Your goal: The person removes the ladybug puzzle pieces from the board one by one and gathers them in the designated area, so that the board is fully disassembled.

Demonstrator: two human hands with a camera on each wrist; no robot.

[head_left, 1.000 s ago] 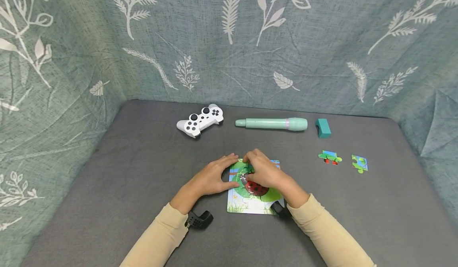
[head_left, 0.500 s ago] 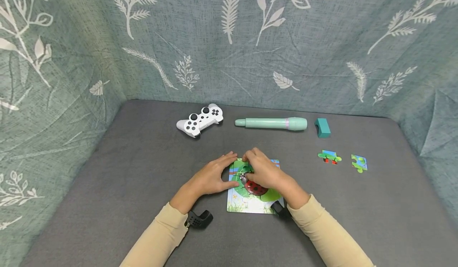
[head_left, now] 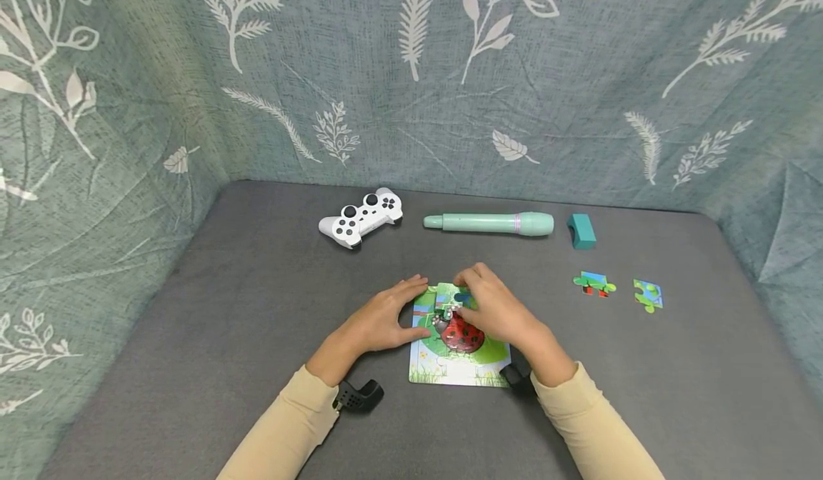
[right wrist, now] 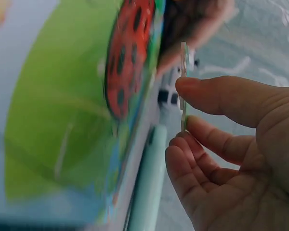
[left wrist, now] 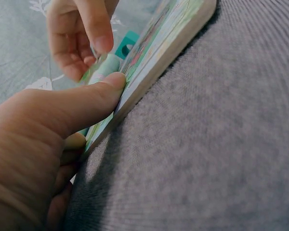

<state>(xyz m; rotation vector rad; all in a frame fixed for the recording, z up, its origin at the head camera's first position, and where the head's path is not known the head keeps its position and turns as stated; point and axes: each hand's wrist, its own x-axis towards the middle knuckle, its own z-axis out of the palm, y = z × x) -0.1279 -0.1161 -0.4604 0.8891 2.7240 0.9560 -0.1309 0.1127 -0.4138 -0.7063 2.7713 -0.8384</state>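
A ladybug jigsaw puzzle (head_left: 424,374) in a flat square board lies in front of me. My left hand (head_left: 384,319) rests at its left edge, fingers extended toward the far left corner. In the left wrist view the thumb (left wrist: 98,96) touches the board's edge. Over the board's upper part, my right hand (head_left: 498,312) pinches a thin puzzle piece (right wrist: 184,62) between thumb and fingers, seen edge-on in the right wrist view. That piece is raised off the board in this view. Part of the board's right side is hidden under the right hand.
Two loose puzzle pieces, one with red (head_left: 594,283) and one mostly green and blue (head_left: 648,295), lie to the right. Along the back stand a white game controller (head_left: 361,218), a mint-green toy microphone (head_left: 489,223) and a teal arch block (head_left: 581,231). A patterned curtain (head_left: 411,108) hangs behind.
My right hand has shifted right and slightly away over the board, uncovering more of the ladybug and the upper middle. My left hand has kept its place.
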